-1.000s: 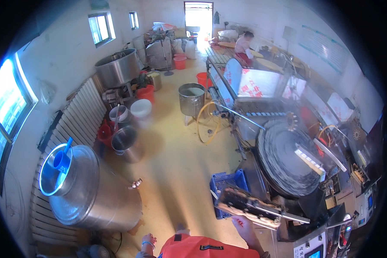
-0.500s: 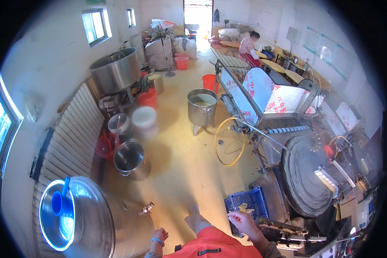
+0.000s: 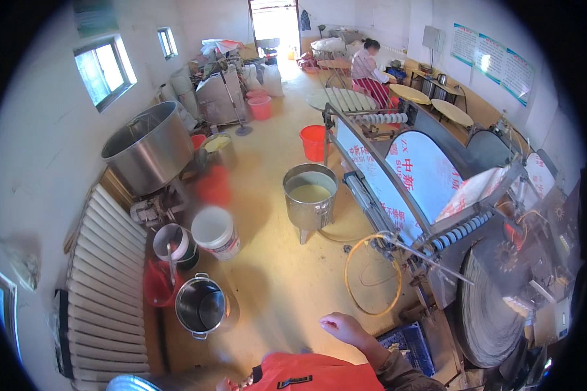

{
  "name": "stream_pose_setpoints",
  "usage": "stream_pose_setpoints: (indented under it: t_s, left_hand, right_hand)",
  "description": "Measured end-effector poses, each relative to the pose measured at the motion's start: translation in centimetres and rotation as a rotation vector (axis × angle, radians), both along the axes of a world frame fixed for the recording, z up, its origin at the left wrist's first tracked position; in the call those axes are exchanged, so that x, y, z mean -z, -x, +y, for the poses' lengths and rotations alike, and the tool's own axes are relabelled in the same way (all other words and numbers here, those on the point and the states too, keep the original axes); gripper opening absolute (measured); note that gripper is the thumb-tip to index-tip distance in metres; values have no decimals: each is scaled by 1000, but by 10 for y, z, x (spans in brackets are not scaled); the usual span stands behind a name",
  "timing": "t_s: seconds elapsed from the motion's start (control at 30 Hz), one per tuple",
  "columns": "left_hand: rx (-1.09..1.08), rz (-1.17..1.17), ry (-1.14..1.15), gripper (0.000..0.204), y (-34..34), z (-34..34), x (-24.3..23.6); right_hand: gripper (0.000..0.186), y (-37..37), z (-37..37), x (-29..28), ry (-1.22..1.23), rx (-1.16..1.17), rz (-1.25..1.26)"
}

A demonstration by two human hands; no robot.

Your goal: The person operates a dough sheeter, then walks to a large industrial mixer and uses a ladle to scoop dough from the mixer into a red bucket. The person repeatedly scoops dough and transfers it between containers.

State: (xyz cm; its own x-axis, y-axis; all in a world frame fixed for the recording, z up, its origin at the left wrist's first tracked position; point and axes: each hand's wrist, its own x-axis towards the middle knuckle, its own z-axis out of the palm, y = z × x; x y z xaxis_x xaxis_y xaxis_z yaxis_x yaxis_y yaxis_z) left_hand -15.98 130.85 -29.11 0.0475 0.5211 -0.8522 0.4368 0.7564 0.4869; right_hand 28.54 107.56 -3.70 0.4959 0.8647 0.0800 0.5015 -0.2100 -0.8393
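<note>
My right hand (image 3: 346, 328) hangs in front of me above the yellow floor, its fingers curled together. Nothing shows in it. Just beyond its wrist lies a blue plastic crate (image 3: 424, 347) with pale scraps inside, partly hidden by my forearm. Of my left hand (image 3: 227, 384) only a bit appears at the lower edge, beside my red apron (image 3: 319, 373); its fingers are not clear. Ahead stands a steel pot on legs (image 3: 290, 210) holding a pale liquid. To the right, a large round griddle plate (image 3: 492, 306) belongs to a machine with blue-filmed panels (image 3: 419, 171).
A two-handled steel pot (image 3: 230, 311), a white bucket (image 3: 215, 244) and a red basin (image 3: 155, 287) stand left, near a radiator (image 3: 104, 287) and a big mixer (image 3: 147, 156). A yellow hose (image 3: 347, 287) loops beside the machine. A person (image 3: 366, 72) works at the back.
My view has moved forward and tilted up. The steel tank with the blue dipper has mostly dropped out at lower left. My right hand has come forward past the crate; my left has sunk to the edge.
</note>
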Motion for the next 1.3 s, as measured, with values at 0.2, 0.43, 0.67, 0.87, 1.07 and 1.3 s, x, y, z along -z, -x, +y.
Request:
stream_pose_setpoints:
  t_s: [0.2,0.43,0.67,0.87,1.07,1.3]
  left_hand:
    - [297,147,23,13,-76,113,6]
    - [585,143,-36,15,-202,315,21]
    - [232,-174,-177,14,-461,529,-17]
    - [299,-264,-212,20,-602,649,-29]
    - [576,52,-80,20,-622,732,-27]
    - [843,212,-89,20,-715,862,-11]
  right_hand:
    - [20,-91,112,21,153,43,18]
    - [22,-192,228,20,335,285,95]
    - [22,-284,344,10,317,429,185]
    - [23,-406,458,35,267,454,238]
    - [27,-537,604,30,151,434,330]
    - [26,-670,751,22,115,465,340]
